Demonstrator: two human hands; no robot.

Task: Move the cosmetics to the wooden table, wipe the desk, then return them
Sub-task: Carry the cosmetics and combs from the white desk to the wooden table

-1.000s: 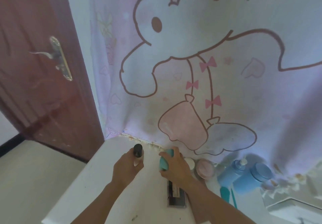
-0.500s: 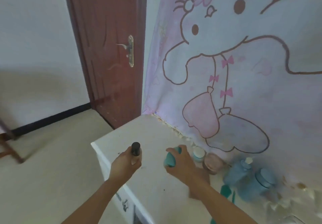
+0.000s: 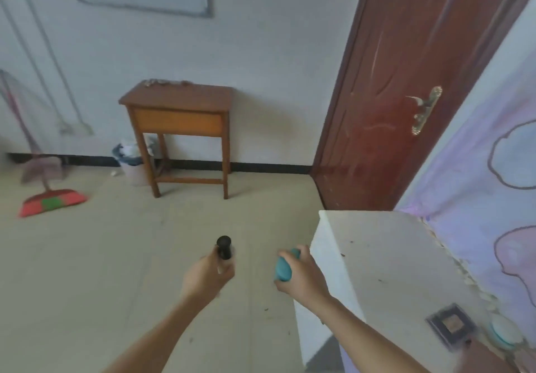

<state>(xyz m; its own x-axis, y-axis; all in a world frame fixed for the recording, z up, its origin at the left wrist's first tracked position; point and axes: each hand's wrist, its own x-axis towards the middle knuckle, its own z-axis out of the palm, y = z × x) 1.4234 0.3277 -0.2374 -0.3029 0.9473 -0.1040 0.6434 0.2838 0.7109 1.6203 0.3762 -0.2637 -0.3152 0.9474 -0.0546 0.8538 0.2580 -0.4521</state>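
Note:
My left hand grips a small bottle with a black cap, held upright over the floor. My right hand holds a teal egg-shaped item just left of the white desk's corner. The white desk stands at the right, with a dark square compact and a round pale-teal jar near its wall side. The wooden table stands across the room against the far wall, with a few small things at its back edge.
A dark red door with a brass handle is shut between the wooden table and the desk. A pink bin sits by the table's left legs. A red broom leans at the left. A cartoon-print cloth hangs behind the desk.
The view has swung left from the desk toward the room. Both hands, still holding the bottle and the teal item, have come off the desk and are now over the floor.

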